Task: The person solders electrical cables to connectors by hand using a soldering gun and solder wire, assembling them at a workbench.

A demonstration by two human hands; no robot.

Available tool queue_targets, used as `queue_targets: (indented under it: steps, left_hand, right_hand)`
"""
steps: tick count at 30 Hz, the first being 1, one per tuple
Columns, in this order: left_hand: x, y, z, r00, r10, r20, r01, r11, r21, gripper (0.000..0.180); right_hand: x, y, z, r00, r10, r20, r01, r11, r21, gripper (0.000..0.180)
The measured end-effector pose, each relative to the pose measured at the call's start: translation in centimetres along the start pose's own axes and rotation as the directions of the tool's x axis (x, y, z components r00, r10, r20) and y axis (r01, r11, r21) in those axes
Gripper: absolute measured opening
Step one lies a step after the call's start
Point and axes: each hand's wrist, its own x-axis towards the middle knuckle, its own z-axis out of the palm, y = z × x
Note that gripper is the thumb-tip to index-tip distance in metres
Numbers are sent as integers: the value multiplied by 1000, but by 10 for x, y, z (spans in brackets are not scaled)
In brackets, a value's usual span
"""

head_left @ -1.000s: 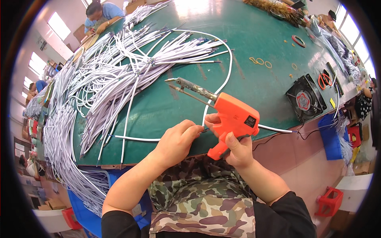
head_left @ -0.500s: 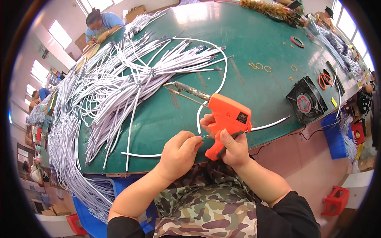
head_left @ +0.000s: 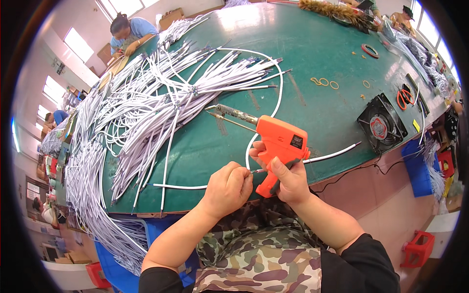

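Note:
My right hand point(head_left: 291, 183) grips the handle of an orange soldering gun point(head_left: 281, 139), whose metal tip points left over the green table. Between the fingers of that hand runs a white cable point(head_left: 332, 154); its far end sticks out to the right. My left hand point(head_left: 227, 186) is closed in a pinch on a second white cable point(head_left: 181, 186) that trails out to the left. Small bare wire ends meet in the gap between both hands, too small to make out fully. To the left lies a large heap of white cables point(head_left: 151, 115) with dark tips.
A black fan point(head_left: 382, 124) stands at the right table edge, near orange-handled scissors point(head_left: 405, 96). Rubber bands point(head_left: 325, 83) and a tape roll point(head_left: 370, 51) lie farther back. Blue bins point(head_left: 423, 176) stand below the table. A co-worker point(head_left: 129, 35) sits at the far left.
My left fingers have curled further over the cable end. The soldering gun stays in my right hand, almost unmoved. The whole view has shifted slightly.

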Motion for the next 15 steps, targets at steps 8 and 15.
queue_targets:
  steps: [8, 15]
  left_hand:
    - [3, 4, -5, 919, -374, 125, 392, 904, -170, 9]
    - [-3, 12, -20, 798, -522, 301, 547, 837, 1, 11]
  right_hand:
    - [1, -3, -1, 1000, -16, 12, 16, 1000, -8, 49]
    - [-32, -17, -4, 997, 40, 62, -40, 999, 2, 48]
